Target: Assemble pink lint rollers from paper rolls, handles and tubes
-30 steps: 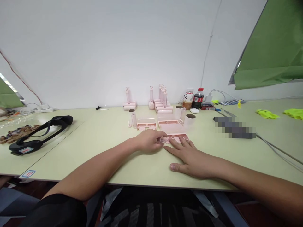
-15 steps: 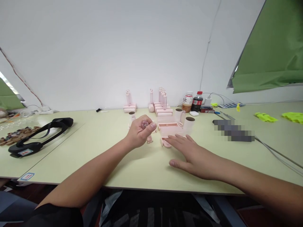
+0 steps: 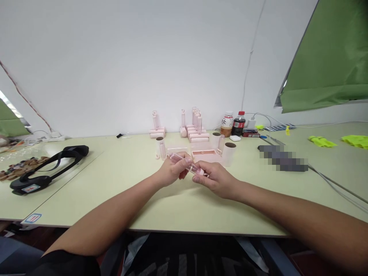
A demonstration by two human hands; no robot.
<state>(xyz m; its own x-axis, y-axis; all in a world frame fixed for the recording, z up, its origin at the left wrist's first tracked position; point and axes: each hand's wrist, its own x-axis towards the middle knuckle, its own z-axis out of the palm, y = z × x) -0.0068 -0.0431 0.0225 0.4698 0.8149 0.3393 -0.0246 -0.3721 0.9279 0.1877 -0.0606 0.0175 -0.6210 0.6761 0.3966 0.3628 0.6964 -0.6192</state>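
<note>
My left hand (image 3: 172, 168) and my right hand (image 3: 215, 178) meet above the pale green table (image 3: 178, 207), both closed on a clear pink tube-like part (image 3: 186, 165) held slantwise between them. The left hand grips its upper left end, and the right hand pinches its lower right end. Just behind the hands lie a pink tray piece (image 3: 205, 155) and a white roll (image 3: 229, 153) standing upright. A clear tube (image 3: 162, 149) stands to the left of them.
Assembled pink rollers (image 3: 195, 128) stand in a group near the wall, with two drink bottles (image 3: 233, 124) to their right. A black headset (image 3: 48, 166) lies at the left. Cables (image 3: 333, 182) and yellow-green gloves (image 3: 322, 141) lie at the right.
My left hand lifted the clear pink part off the table. My right hand rose from lying flat on the table and closed on the part's other end.
</note>
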